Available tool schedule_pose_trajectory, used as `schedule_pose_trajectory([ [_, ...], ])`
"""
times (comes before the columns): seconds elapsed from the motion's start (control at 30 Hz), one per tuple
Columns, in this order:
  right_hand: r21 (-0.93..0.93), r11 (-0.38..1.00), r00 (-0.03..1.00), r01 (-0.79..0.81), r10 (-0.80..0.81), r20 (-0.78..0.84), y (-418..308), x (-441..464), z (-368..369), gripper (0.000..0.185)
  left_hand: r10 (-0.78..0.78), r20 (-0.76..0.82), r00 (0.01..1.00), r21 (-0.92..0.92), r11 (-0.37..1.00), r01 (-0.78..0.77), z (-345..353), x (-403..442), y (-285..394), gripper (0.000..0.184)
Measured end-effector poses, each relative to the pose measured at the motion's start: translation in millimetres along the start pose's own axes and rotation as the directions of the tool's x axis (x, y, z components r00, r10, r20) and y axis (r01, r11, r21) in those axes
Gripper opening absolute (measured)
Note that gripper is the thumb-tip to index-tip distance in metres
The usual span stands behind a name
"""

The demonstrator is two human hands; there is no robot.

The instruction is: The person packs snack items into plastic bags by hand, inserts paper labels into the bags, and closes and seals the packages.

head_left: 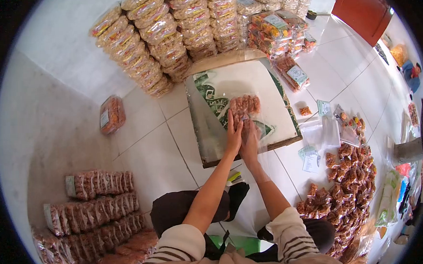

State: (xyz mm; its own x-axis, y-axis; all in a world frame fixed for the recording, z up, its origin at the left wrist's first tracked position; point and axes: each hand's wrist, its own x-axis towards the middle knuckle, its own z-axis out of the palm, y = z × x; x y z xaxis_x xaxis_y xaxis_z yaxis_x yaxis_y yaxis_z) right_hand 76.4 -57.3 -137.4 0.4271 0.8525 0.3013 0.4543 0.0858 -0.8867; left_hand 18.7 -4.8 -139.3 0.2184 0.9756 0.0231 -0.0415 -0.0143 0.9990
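Observation:
A clear plastic bag of small reddish-brown snack packs [246, 104] lies on a low board [277, 140] with green print. My left hand [234, 132] is on the near left side of the packs, its fingers stretched forward against the plastic. My right hand [250, 139] is close beside it at the near end of the bag, its fingers closed on the clear plastic. Some of its fingertips are hidden by the film.
Tall stacks of packaged noodles [157, 36] stand behind the board. Loose snack packs [346, 188] are heaped at the right, near empty plastic bags [322, 132] and labels [311, 161]. Rows of filled bags [99, 184] line the left. A person [411, 76] is at the far right.

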Motion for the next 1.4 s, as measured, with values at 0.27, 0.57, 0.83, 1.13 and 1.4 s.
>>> schedule_pose_trajectory([
  [0.27, 0.468, 0.853, 0.972, -0.232, 0.22, 0.08, -16, 14, 1, 0.052, -0.052, -0.027, 0.998, 0.112, 0.992, 0.055, 1, -3, 5, 0.069],
  [0.57, -0.511, 0.855, 0.993, 0.09, -0.036, 0.114, 18, 11, -9, 0.055, 0.208, -0.176, 0.962, 0.235, 0.958, -0.164, 20, 11, -18, 0.08],
  [0.83, -0.278, 0.82, 0.83, 0.501, -0.363, 0.424, 21, -37, -43, 0.048, 0.205, -0.315, 0.927, 0.665, 0.744, 0.062, 23, 6, -2, 0.072],
  [1.13, -0.489, 0.837, 0.617, 0.246, 0.254, 0.745, -65, -77, -235, 0.049, 0.579, -0.126, 0.806, 0.656, 0.658, -0.37, 123, -63, 90, 0.053],
  [1.4, -0.126, 0.896, 0.728, -0.425, 0.256, -0.636, -107, -221, -459, 0.028, 0.599, 0.481, 0.641, 0.095, 0.691, -0.717, 221, -184, 94, 0.046],
])
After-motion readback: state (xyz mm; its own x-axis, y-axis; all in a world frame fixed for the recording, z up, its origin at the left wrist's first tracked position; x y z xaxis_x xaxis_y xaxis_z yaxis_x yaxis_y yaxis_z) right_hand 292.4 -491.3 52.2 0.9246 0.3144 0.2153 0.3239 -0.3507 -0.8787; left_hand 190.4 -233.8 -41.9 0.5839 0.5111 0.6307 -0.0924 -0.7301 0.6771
